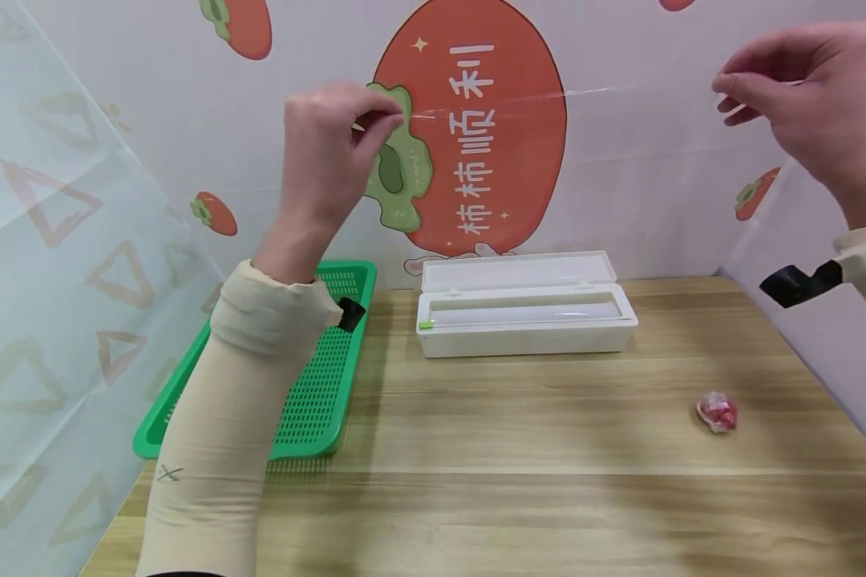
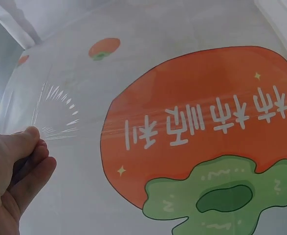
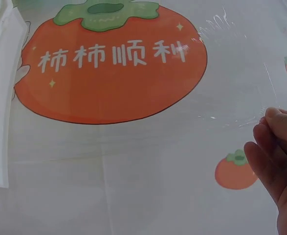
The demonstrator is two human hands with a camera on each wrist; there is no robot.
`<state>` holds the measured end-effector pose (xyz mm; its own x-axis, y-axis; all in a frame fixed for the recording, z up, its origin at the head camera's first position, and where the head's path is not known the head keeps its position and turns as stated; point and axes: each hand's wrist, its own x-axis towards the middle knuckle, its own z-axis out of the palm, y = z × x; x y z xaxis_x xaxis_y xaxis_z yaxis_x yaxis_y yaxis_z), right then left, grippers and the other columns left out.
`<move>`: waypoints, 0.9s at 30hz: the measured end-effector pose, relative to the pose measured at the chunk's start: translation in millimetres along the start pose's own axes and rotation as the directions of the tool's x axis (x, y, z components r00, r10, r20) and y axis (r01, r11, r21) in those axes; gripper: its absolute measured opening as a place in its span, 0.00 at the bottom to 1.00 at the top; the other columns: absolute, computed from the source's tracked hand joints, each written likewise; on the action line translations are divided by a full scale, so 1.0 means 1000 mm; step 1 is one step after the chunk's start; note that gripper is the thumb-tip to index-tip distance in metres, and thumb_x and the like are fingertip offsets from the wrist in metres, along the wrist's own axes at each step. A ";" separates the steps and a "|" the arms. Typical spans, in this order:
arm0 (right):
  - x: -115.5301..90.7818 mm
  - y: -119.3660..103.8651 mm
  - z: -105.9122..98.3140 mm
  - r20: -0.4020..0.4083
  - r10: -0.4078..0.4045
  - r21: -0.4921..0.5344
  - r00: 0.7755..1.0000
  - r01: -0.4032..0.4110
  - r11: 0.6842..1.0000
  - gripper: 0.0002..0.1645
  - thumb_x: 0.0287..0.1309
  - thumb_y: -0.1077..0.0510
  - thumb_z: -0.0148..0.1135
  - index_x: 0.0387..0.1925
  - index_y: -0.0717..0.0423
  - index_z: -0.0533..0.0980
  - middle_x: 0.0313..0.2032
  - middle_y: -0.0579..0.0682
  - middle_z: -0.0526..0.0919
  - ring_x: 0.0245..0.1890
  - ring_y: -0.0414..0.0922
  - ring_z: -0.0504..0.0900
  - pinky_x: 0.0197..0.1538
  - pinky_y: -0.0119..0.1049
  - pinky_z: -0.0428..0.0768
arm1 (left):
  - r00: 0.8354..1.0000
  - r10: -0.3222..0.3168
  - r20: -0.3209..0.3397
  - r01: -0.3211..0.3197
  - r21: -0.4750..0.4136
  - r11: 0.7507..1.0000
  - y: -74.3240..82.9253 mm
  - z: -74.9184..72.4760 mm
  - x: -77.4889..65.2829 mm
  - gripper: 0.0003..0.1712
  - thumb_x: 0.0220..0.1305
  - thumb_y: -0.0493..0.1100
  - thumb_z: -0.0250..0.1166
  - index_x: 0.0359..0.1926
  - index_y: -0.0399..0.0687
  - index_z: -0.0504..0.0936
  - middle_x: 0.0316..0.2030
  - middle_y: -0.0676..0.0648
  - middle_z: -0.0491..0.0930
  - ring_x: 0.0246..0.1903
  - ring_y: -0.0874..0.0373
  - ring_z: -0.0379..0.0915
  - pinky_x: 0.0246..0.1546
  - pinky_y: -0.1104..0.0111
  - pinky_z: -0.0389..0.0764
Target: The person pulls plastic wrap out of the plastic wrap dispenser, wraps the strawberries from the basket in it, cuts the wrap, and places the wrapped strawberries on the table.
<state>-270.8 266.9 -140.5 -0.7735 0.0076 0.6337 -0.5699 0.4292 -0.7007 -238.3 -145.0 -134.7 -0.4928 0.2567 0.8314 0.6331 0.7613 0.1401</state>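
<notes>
A clear sheet of cling film [image 1: 584,92] is stretched between both raised hands, showing mainly by its glints and creases. My left hand [image 1: 335,152] pinches one corner between thumb and finger, and creases fan out from that grip in the film [image 2: 60,110] in the left wrist view. At upper right, my right hand [image 1: 823,104] pinches another corner; the right wrist view shows thin lines running from its fingertips [image 3: 273,115]. The white cling film box [image 1: 527,342] stands below and between the hands, lid raised, a roll inside. The film's lower edge is hard to make out.
On the wooden table [image 1: 491,513], a green basket [image 1: 332,417] stands at left, partly behind the left forearm. A small red thing in crumpled clear wrap [image 1: 718,412] lies at right. A backdrop with printed persimmons [image 1: 534,160] rises behind the table.
</notes>
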 end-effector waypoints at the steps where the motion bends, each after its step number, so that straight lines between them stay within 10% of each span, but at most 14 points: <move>1: 0.000 -0.002 -0.001 0.001 0.002 -0.016 1.000 -0.002 1.000 0.09 0.59 0.62 0.67 0.40 0.62 0.84 0.28 0.33 0.84 0.26 0.30 0.82 0.35 0.13 0.78 | 1.000 0.008 -0.010 -0.008 0.001 1.000 0.001 -0.002 0.001 0.12 0.68 0.45 0.63 0.40 0.42 0.89 0.37 0.44 0.89 0.38 0.57 0.85 0.42 0.66 0.86; 10: 0.002 -0.009 -0.012 0.021 -0.038 0.076 0.999 0.036 0.996 0.11 0.63 0.66 0.60 0.45 0.58 0.84 0.33 0.35 0.84 0.29 0.29 0.82 0.40 0.12 0.77 | 0.994 0.028 -0.107 -0.031 -0.023 0.999 0.010 -0.014 0.003 0.10 0.67 0.44 0.65 0.36 0.43 0.90 0.33 0.46 0.88 0.35 0.60 0.84 0.37 0.87 0.75; 27: -0.003 0.004 -0.041 0.085 -0.048 0.004 0.995 0.048 0.999 0.09 0.62 0.66 0.61 0.37 0.52 0.85 0.32 0.32 0.86 0.25 0.27 0.82 0.35 0.12 0.76 | 0.968 0.217 -0.127 -0.221 -0.017 0.975 0.020 -0.037 -0.018 0.14 0.67 0.45 0.64 0.36 0.38 0.89 0.28 0.42 0.86 0.29 0.58 0.81 0.38 0.88 0.75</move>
<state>-259.2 305.7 -131.3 -0.7659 -0.0898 0.6367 -0.6075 0.4253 -0.6708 -194.8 -156.3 -127.0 -0.2636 0.3383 0.9034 0.7366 0.6753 -0.0379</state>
